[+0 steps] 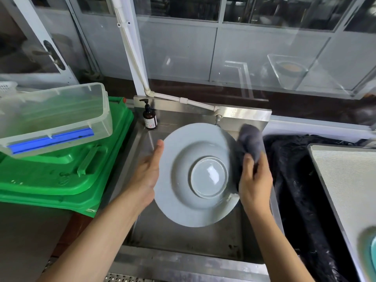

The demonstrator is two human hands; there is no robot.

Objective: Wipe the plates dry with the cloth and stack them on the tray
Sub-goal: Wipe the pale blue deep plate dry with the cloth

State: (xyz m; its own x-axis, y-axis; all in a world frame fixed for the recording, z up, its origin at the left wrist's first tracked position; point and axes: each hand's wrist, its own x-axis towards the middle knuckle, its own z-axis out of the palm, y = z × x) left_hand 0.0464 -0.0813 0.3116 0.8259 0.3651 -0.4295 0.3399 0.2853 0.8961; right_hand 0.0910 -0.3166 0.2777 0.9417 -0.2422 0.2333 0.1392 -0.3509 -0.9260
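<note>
A wide white plate (183, 202) with a raised foot ring is held bottom-up over the steel sink (183, 241). My left hand (148, 176) grips its left rim, thumb over the edge. My right hand (254, 180) holds a dark grey cloth (249, 139) bunched against the plate's right rim. At the far right lies the tray (345, 180), pale with a metal rim. The edge of a teal plate (372, 249) shows on it at the frame's border.
A brown pump bottle (150, 117) stands at the sink's back left corner. Green plastic crates (67, 171) with a clear lidded box (53, 117) on top fill the left. A black cloth (295, 180) lies between the sink and the tray. A white pipe (130, 47) runs down to the tap.
</note>
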